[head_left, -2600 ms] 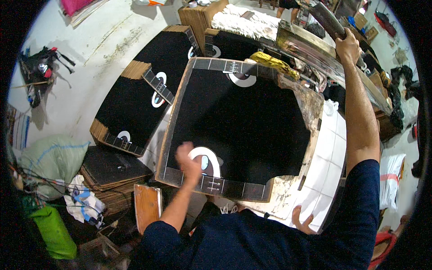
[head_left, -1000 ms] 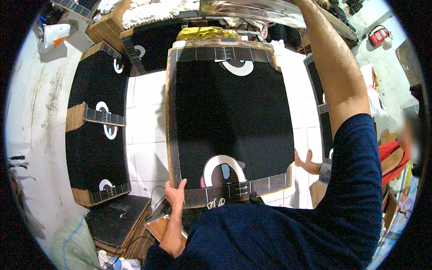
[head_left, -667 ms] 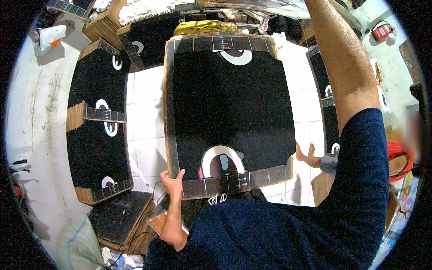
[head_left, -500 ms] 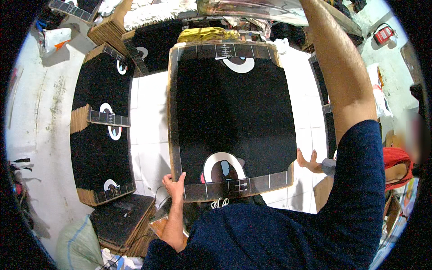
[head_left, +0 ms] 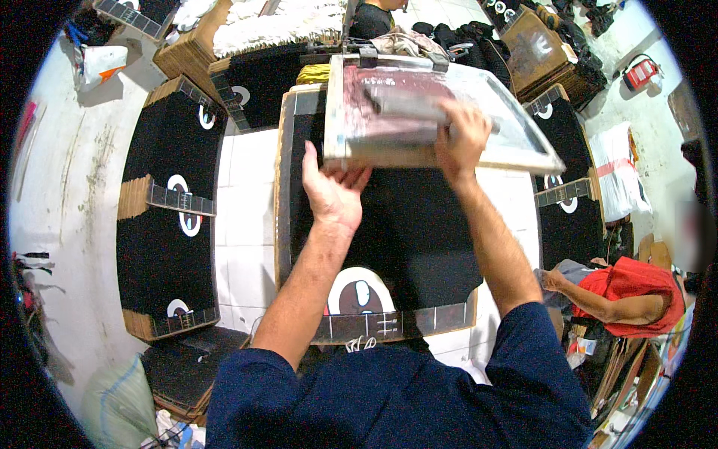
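A screen-printing frame (head_left: 359,161), with a dark red stained mesh, hangs tilted above the far half of a black fabric-covered board (head_left: 419,239). My right hand (head_left: 464,138) is closed around a grey squeegee (head_left: 407,106), blurred by motion, over the mesh and the frame's near edge. My left hand (head_left: 336,196) is palm up at the frame's near left corner, its thumb stretched out and its fingers at the underside of the edge. A cartoon eye print (head_left: 361,295) shows on the board's near end; the frame hides its far end.
More black boards with eye prints (head_left: 168,247) stand at left, and others (head_left: 572,224) at right. A person in red (head_left: 628,295) is at the right; another in black (head_left: 372,21) is at the far side. Board stacks (head_left: 187,367) lie at lower left.
The printing frame has come into view over the far half of the board. My left hand left the board's near left corner and moved up to the frame; my right hand came into view with the squeegee.
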The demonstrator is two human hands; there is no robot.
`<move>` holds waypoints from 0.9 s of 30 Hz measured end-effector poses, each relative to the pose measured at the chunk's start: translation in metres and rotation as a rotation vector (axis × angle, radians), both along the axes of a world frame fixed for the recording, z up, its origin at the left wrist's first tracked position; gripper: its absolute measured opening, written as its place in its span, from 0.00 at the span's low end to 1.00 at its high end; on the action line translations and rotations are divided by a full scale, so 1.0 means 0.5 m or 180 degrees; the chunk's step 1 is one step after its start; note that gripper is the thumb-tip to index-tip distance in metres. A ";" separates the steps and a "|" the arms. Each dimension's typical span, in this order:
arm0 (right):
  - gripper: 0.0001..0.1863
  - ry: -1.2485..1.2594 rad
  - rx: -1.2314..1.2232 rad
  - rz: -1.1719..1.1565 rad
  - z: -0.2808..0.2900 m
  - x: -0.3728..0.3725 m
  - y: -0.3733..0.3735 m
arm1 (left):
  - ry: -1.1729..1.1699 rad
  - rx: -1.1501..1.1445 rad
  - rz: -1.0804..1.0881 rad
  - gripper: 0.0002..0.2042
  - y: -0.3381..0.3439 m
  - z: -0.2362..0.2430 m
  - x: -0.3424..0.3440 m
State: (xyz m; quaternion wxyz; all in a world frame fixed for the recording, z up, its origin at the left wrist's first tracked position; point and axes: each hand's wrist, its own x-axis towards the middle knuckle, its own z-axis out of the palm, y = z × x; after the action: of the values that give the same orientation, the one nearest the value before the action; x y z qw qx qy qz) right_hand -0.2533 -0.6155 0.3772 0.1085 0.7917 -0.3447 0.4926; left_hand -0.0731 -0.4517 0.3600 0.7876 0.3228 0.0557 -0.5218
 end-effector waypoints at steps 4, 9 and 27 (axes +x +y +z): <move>0.17 0.0126 0.0366 0.0061 -0.152 -0.008 0.045 | 0.0643 0.1422 -0.0008 0.45 0.024 -0.132 -0.022; 0.23 0.1055 0.1301 0.0077 -0.246 0.010 -0.076 | -0.1237 0.2744 -0.0274 0.36 0.091 -0.336 -0.029; 0.18 0.2054 0.1150 -0.0214 -0.327 0.153 -0.343 | -0.6867 0.2112 -0.0810 0.56 0.102 -0.399 0.006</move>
State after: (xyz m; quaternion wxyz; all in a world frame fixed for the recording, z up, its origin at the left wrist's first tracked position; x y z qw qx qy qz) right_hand -0.1766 -0.7868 0.2140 0.0862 0.9008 -0.4001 0.1450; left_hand -0.0700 -0.4009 0.1604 0.2413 0.7998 -0.5495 -0.0072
